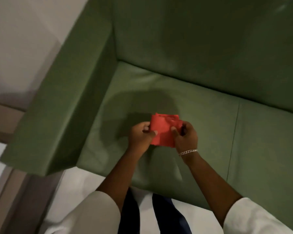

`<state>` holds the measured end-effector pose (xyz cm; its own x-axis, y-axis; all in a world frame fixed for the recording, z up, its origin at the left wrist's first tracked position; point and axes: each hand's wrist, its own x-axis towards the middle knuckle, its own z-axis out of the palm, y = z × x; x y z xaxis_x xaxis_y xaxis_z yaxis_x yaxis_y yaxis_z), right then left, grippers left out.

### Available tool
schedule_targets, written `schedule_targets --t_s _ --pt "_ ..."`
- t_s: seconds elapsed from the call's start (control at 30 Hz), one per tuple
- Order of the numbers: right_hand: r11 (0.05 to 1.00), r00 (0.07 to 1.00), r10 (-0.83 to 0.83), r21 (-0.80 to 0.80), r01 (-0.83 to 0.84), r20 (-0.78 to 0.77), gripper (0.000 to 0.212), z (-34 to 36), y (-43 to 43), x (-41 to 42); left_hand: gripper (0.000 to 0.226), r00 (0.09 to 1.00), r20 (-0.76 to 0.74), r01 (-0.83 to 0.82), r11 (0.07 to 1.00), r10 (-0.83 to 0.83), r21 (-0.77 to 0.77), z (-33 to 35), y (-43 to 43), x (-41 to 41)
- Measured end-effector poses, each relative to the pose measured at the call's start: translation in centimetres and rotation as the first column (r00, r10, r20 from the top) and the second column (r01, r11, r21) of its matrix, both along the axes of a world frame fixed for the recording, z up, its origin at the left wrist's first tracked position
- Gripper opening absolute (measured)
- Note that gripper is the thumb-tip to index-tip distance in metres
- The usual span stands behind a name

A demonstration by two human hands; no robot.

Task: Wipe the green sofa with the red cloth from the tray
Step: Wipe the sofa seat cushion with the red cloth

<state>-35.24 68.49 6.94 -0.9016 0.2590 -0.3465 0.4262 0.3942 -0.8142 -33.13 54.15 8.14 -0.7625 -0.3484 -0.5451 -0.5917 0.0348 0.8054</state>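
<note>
While you stand at its front edge, the green sofa point(184, 78) fills most of your view: a broad backrest at the top, a boxy armrest running down the left, and seat cushions split by a seam to your right. The upholstery looks smooth and faintly glossy, with soft creases in the near cushion and a rounded shadow on the seat just beyond your hands. Pale floor shows between the sofa front and your legs.

Your two forearms reach out from light short sleeves and meet over the left seat cushion. A silver chain bracelet point(188, 152) sits on your right wrist.

The red cloth point(164, 130) is held between your hands, above the cushion; whether it touches the seat cannot be told. It is folded into a small, roughly square pad, plain red, with a slightly ragged layered top edge.

Your left hand point(139, 137) grips the cloth's left edge, thumb pressed across the front face and the fingers curled behind. Your right hand point(186, 138) pinches the right edge the same way, thumb on the front, fingers folded around the back.
</note>
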Motion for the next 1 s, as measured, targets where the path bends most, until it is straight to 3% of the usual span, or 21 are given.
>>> schedule_targets --t_s 0.1,0.17,0.2,0.3,0.37,0.43,0.53,0.63,0.73,0.87,0.93,1.0 --pt "0.999 0.999 -0.041 -0.027 0.041 0.001 0.019 -3.5 2.9 -0.2 0.035 0.988 -0.087 0.126 0.991 -0.130 -0.052 -3.0 1.4 -1.5" --pt "0.999 0.999 -0.035 -0.028 0.036 0.012 0.019 -5.4 4.3 0.0 0.038 0.955 -0.160 0.205 0.945 -0.250 -0.254 -5.4 0.6 -2.4" --pt "1.000 0.999 -0.014 -0.010 0.015 0.029 0.020 -6.2 4.9 0.3 0.042 0.922 -0.168 0.258 0.878 -0.348 -0.404 -6.8 -0.3 -2.9" --pt "0.994 1.000 0.012 0.105 -0.012 0.004 0.023 -7.9 6.4 1.5 0.058 0.764 -0.003 0.410 0.490 -0.645 -0.769 -10.6 -3.3 -3.9" --pt "0.949 0.992 0.045 0.315 -0.006 -0.115 0.040 -8.7 6.4 2.2 0.066 0.682 0.176 0.457 0.226 -0.710 -0.860 -12.7 -4.4 -3.9" --pt "0.881 0.970 0.132 0.473 -0.020 -0.204 0.054 -9.0 4.8 2.5 0.069 0.662 0.235 0.443 0.120 -0.712 -0.888 -13.9 -4.8 -3.6" --pt "0.713 0.945 0.324 0.668 -0.214 -0.043 0.068 -9.9 1.5 3.3 0.070 0.663 0.236 0.415 0.087 -0.710 -0.906 -14.6 -4.8 -3.7" --pt "0.541 0.904 0.415 0.771 -0.335 0.101 0.067 -11.3 2.0 5.2 0.071 0.657 0.252 0.420 0.067 -0.711 -0.905 -14.3 -4.9 -3.7" --pt "0.529 0.920 0.373 0.788 -0.315 0.117 0.064 -11.5 4.4 5.4 0.072 0.656 0.277 0.435 0.052 -0.702 -0.899 -14.1 -4.8 -3.7" --pt "0.646 0.970 0.238 0.739 -0.192 0.044 0.056 -11.0 2.7 -1.8 0.072 0.657 0.300 0.435 0.022 -0.692 -0.900 -14.3 -4.8 -3.8" --pt "0.620 0.929 0.366 0.732 -0.284 0.051 0.054 -11.0 0.7 -3.6 0.072 0.656 0.304 0.433 0.014 -0.690 -0.901 -14.3 -4.9 -3.8" --pt "0.514 0.845 0.530 0.765 -0.388 0.072 0.054 -11.1 0.5 -2.1 0.072 0.649 0.309 0.440 0.012 -0.695 -0.898 -14.1 -4.9 -3.8"
